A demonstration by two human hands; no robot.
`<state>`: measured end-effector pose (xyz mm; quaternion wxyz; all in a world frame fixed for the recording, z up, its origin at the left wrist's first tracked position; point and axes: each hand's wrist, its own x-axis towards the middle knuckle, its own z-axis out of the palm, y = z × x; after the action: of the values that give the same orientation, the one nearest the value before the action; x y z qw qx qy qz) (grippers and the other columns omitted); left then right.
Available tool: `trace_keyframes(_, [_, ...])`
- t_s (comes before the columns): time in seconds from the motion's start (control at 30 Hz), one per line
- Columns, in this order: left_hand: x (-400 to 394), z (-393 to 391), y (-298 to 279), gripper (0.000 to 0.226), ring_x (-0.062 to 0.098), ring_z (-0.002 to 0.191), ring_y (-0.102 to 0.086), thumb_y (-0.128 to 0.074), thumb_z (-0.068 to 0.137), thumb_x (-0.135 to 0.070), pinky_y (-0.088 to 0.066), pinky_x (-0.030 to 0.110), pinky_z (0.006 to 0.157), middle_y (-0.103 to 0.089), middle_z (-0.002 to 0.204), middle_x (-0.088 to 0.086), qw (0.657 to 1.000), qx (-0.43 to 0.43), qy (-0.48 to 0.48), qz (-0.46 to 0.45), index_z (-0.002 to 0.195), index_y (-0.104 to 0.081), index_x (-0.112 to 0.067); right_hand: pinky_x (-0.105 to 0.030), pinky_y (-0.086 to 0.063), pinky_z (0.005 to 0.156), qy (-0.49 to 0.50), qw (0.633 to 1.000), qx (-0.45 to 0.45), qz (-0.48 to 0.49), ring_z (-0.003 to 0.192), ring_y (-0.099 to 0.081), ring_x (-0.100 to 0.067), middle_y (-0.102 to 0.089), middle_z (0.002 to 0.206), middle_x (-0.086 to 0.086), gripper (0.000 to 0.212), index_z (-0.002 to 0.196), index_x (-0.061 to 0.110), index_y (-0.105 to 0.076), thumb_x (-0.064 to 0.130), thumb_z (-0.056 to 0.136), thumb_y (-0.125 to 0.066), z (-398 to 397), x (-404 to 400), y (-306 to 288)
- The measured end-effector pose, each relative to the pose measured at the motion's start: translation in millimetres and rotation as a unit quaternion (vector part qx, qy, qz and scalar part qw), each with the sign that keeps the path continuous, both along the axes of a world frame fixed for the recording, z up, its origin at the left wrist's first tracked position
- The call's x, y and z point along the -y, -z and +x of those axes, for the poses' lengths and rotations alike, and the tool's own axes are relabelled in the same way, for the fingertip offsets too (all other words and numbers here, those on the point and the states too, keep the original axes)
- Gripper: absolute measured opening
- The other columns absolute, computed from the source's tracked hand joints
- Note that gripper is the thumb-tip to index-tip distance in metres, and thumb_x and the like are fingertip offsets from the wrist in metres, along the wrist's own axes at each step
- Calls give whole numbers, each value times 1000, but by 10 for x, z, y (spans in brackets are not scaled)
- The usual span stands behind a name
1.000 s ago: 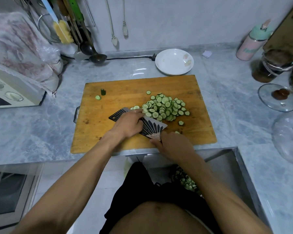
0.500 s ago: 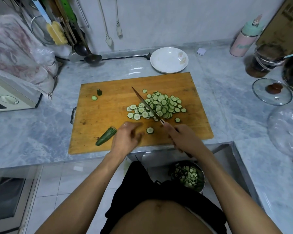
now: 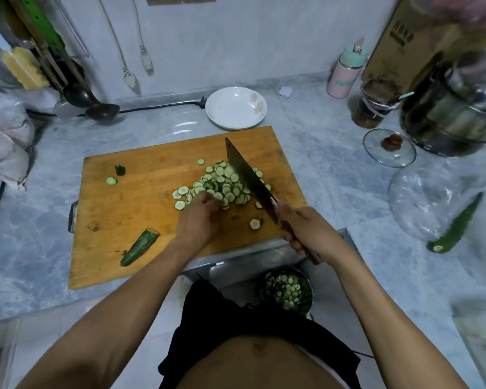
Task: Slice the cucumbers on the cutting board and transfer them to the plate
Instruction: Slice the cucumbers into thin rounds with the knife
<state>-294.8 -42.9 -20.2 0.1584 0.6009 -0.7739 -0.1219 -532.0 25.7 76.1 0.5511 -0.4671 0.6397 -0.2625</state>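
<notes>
left hand (image 3: 198, 220) hides slices (image 3: 225, 183) | right hand (image 3: 309, 231) grips cleaver (image 3: 247, 178)

Pale green cucumber slices (image 3: 225, 183) on an orange-brown wooden cutting board (image 3: 141, 209); white plate (image 3: 235, 108) with faint pink flowers; grey-blue marbled counter (image 3: 334, 169).

Not much to read here: the brown cardboard box (image 3: 410, 49) standing at the table's far right corner carries dark printed characters near its top, too blurred to make out. The pink bottle (image 3: 343, 77) beside it shows pale green lettering, equally unreadable. Nothing else bears text.
</notes>
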Motion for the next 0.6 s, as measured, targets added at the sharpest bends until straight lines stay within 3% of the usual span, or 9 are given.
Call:
trace_keyframes(0.1, [-49, -272, 60, 23, 35, 87, -65, -67, 78, -29, -54, 37, 68, -64, 110, 12, 983, 38, 179, -24, 99, -75, -23, -25, -33, 43, 26, 1000, -5, -1, 42, -40, -16, -48, 56, -3, 52, 78, 11, -55, 57, 99, -43, -78, -14, -6])
trace_keyframes(0.2, [-3, -488, 165, 37, 33, 99, -66, -46, 83, -41, -52, 46, 86, -68, 111, 9, 953, 102, 284, -41, 96, -77, -27, -25, -32, 42, 44, 999, -6, 4, 41, -40, -15, -47, 54, -2, 53, 78, 9, -54, 57, 98, -44, -134, -36, -3])
trace_keyframes(0.27, [91, -500, 203, 38, 30, 106, -63, -42, 83, -35, -43, 42, 99, -69, 113, 4, 941, 149, 294, -73, 101, -75, -31, -23, -33, 41, 52, 999, -4, 10, 41, -40, -15, -48, 54, -2, 54, 78, 10, -54, 59, 97, -45, -175, -60, 0])
trace_keyframes(0.33, [213, -443, 216, 30, 31, 112, -59, -53, 84, -22, -34, 42, 102, -68, 115, 5, 945, 174, 257, -104, 103, -75, -30, -23, -33, 40, 57, 998, -7, 11, 41, -41, -15, -48, 54, -2, 53, 78, 9, -55, 58, 98, -45, -215, -94, 2])
trace_keyframes(0.4, [324, -399, 202, 26, 33, 120, -52, -71, 80, -15, -32, 43, 104, -64, 123, 7, 953, 185, 225, -88, 104, -76, -25, -24, -33, 40, 65, 998, -10, 14, 41, -41, -15, -49, 54, -3, 52, 78, 8, -55, 55, 98, -46, -249, -126, 14])
trace_keyframes(0.47, [353, -424, 149, 28, 34, 121, -51, -75, 75, -17, -36, 45, 104, -62, 125, 9, 949, 183, 243, -82, 103, -76, -20, -24, -33, 40, 72, 997, -6, 16, 41, -41, -16, -49, 55, -4, 52, 79, 8, -56, 55, 98, -46, -278, -148, 28])
trace_keyframes(0.53, [359, -524, 92, 26, 35, 119, -53, -66, 79, -27, -39, 45, 102, -62, 125, 12, 941, 159, 282, -100, 103, -75, -20, -25, -34, 41, 77, 997, -3, 16, 42, -41, -17, -49, 56, -6, 53, 79, 7, -57, 56, 98, -46, -305, -152, 27])
trace_keyframes(0.6, [391, -679, 47, 40, 34, 131, -45, -48, 88, -33, -32, 46, 109, -51, 140, 14, 936, 168, 299, -84, 121, -67, -20, -24, -34, 40, 84, 996, -7, 11, 42, -41, -17, -49, 56, -6, 54, 78, 8, -57, 56, 98, -45, -326, -148, 9])
